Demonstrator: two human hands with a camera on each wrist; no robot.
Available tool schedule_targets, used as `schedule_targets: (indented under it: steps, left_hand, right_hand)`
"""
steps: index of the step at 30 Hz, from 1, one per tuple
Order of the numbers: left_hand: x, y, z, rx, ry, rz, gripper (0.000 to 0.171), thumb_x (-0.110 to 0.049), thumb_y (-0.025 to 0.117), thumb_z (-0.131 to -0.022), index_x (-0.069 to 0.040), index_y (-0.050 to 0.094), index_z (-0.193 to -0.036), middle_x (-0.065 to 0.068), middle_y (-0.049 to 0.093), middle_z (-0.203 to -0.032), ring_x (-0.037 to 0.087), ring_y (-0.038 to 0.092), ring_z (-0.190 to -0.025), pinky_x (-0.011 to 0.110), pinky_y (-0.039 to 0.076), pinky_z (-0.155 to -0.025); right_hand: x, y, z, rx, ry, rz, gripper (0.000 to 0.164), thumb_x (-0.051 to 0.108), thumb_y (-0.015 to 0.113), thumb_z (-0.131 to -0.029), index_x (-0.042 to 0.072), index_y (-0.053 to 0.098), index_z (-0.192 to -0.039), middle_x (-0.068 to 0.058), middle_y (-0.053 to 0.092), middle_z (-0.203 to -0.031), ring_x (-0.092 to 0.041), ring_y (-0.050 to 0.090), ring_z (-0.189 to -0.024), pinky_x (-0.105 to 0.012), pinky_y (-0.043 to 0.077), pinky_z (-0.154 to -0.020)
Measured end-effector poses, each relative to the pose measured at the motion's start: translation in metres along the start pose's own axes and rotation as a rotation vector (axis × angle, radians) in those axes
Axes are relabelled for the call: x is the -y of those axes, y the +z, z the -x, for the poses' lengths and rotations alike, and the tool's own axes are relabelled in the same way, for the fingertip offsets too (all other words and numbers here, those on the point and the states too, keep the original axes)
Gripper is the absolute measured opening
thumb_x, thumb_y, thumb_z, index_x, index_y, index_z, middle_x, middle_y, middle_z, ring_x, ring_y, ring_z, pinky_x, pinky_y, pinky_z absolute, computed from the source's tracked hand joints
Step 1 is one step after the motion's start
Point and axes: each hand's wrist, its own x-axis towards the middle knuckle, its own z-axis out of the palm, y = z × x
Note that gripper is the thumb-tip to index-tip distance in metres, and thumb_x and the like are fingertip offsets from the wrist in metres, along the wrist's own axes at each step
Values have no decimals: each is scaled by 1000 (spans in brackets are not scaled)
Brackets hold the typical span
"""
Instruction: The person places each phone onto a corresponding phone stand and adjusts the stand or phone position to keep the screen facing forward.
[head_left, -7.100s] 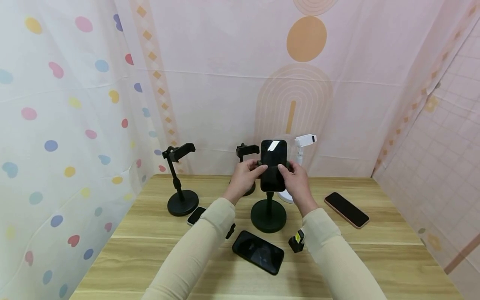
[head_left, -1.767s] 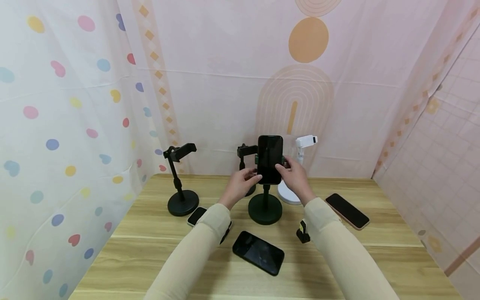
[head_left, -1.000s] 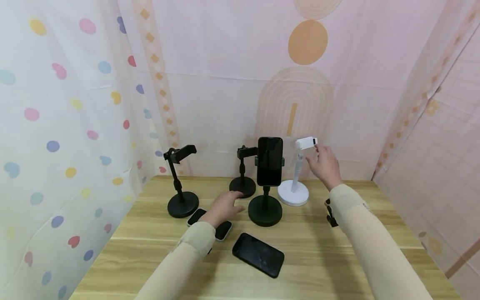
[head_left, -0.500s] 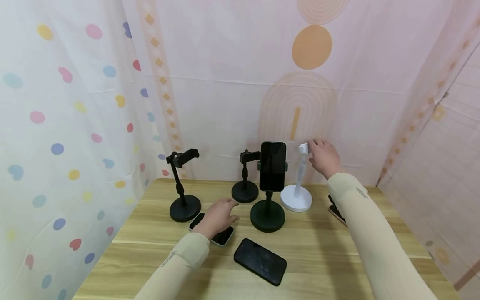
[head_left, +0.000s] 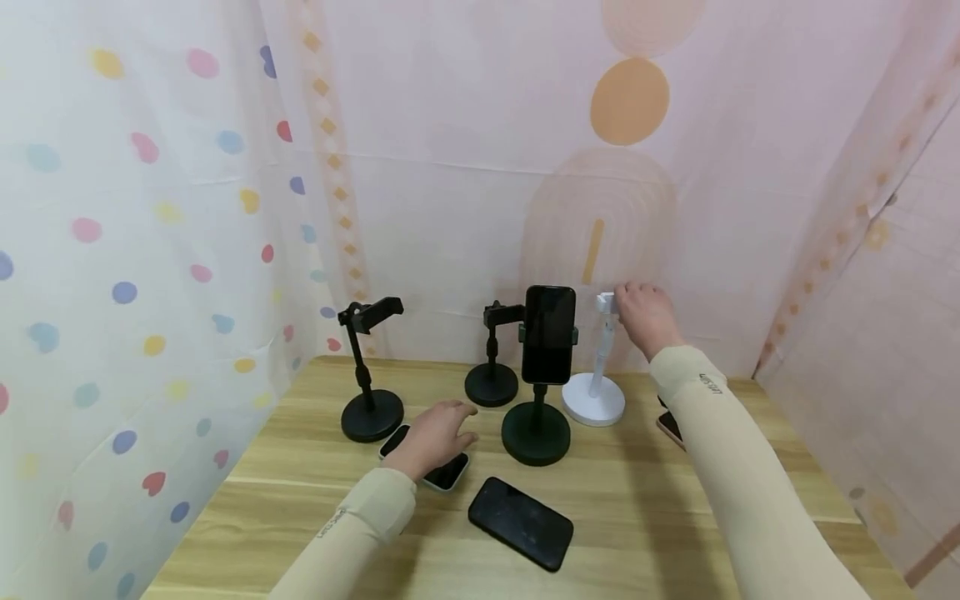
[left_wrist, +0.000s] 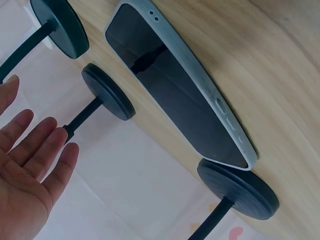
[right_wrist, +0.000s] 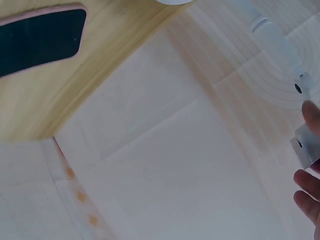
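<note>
My right hand (head_left: pixel 647 315) grips the clamp head (right_wrist: pixel 305 145) of the white phone stand (head_left: pixel 592 402), thumb on one side and fingers on the other in the right wrist view. My left hand (head_left: pixel 433 437) holds nothing, its fingers loosely spread. It hovers over a phone in a pale case (left_wrist: pixel 175 90) that lies flat, partly hidden by the hand in the head view. Between the hands, a black phone (head_left: pixel 549 333) stands upright in the clamp of a dark green phone stand (head_left: pixel 536 435).
Two black phone stands (head_left: pixel 372 415) (head_left: pixel 491 385) stand left and behind, their clamps holding nothing. A black phone (head_left: pixel 521 523) lies near the front. A pink-edged phone (right_wrist: pixel 40 40) lies at right, mostly hidden by my sleeve in the head view. Patterned curtains (head_left: pixel 450 225) surround the table.
Both hands have let go of the phone in the green stand. My right hand has moved right onto the white stand, whose clamp head has turned. My left hand has drawn back leftward.
</note>
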Motion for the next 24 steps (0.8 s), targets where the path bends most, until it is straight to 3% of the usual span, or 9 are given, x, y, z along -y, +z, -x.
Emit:
schedule_targets:
  steps: [7, 14, 24]
  left_hand:
    - [-2, -3, -2, 9, -2, -3, 40, -24, 72, -93, -4, 65, -126, 17, 62, -129, 34, 60, -117, 48, 50, -95]
    - [-6, -3, -8, -3, 35, 9, 38, -23, 71, -94, -4, 65, -126, 18, 62, -129, 35, 60, -116, 48, 50, -95]
    - [-10, -5, -13, 14, 36, 13, 38, -23, 71, -94, -4, 65, -126, 17, 62, -129, 34, 60, -116, 48, 49, -95]
  right_hand:
    - [-5, -6, 2, -29, -35, 59, 12, -10, 67, -86, -12, 58, -94, -24, 63, -86, -34, 65, -73, -42, 56, -65]
    - [-23, -16, 13, 3, -48, 50, 18, -10, 72, -82, -14, 60, -95, -24, 63, -84, -32, 63, -69, -41, 56, -62]
    - [-36, -31, 30, 46, -27, -13, 22, -4, 73, -82, -13, 62, -99, -24, 65, -88, -32, 64, -70, -42, 56, -63]
